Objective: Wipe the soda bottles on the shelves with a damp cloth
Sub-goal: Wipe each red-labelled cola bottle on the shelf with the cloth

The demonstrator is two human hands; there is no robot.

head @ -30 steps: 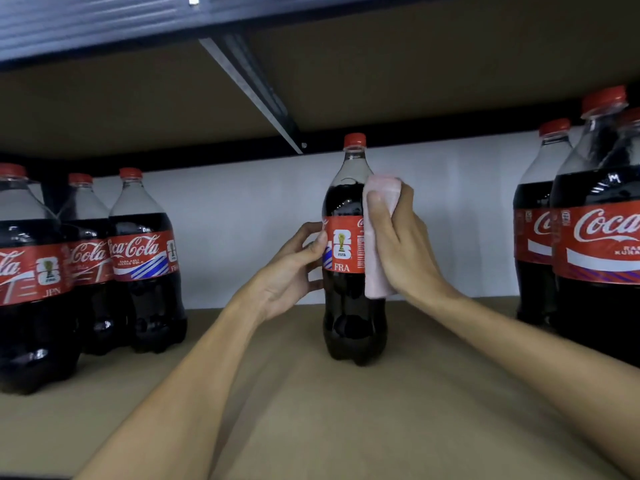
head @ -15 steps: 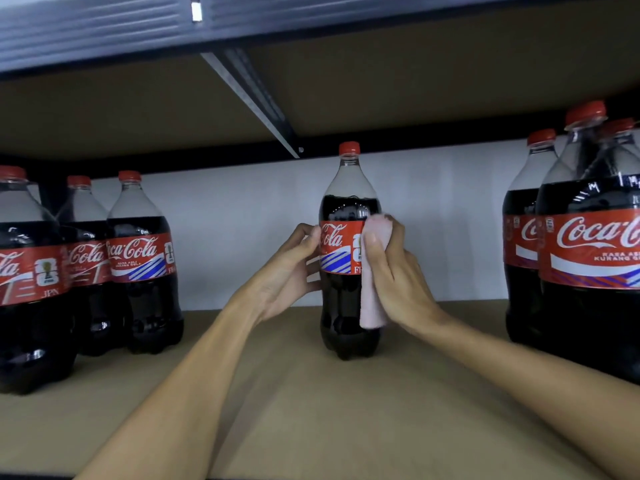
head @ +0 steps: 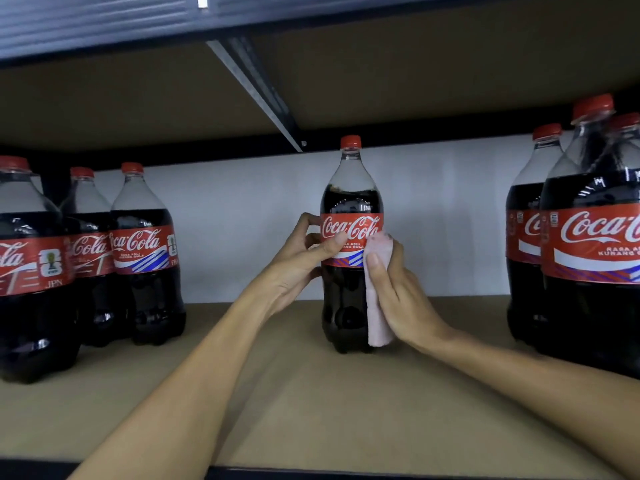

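Note:
A cola bottle (head: 349, 199) with a red cap and red label stands upright in the middle of the brown shelf (head: 311, 403). My left hand (head: 301, 261) grips its left side at the label, thumb across the front. My right hand (head: 398, 292) holds a folded pink cloth (head: 377, 317) and presses it against the bottle's right side, from the label down to near the base. The fingers behind the bottle are hidden.
Three cola bottles (head: 145, 258) stand grouped at the left of the shelf, and more bottles (head: 588, 265) stand at the right, close to my right forearm. The upper shelf's underside with a metal brace (head: 256, 88) hangs low overhead. A white wall closes the back.
The bottle has turned, so its full logo now faces me. My right hand has slid the cloth down from the bottle's shoulder to its lower side. My left hand stays on the label.

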